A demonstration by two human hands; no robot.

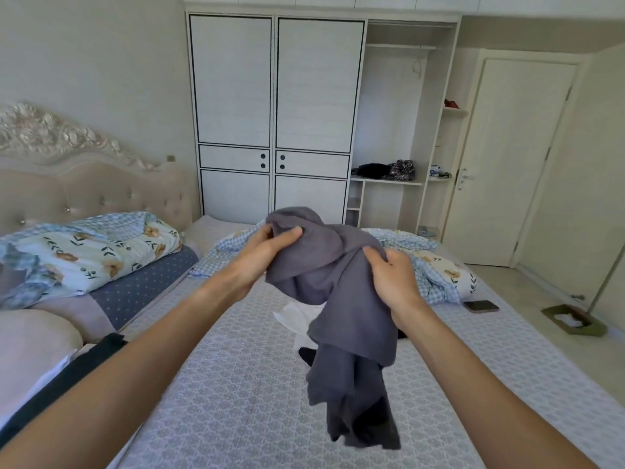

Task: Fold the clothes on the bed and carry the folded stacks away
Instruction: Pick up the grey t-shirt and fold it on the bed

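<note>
A dark grey garment (pixel 341 299) hangs bunched in the air above the bed (pixel 243 384). My left hand (pixel 260 255) pinches its upper left part between thumb and fingers. My right hand (pixel 392 279) grips a fold on its right side. The lower end of the garment dangles toward the patterned sheet. Under it lie a white garment (pixel 297 316) and a dark piece (pixel 306 355), both partly hidden by the grey cloth.
A floral quilt (pixel 84 252) lies at the left and another floral quilt (pixel 443 265) at the far right of the bed. A phone (pixel 481 305) rests near the right edge. A wardrobe (pixel 274 113) stands behind, a door (pixel 514 157) to the right, a dustpan (pixel 571 319) on the floor.
</note>
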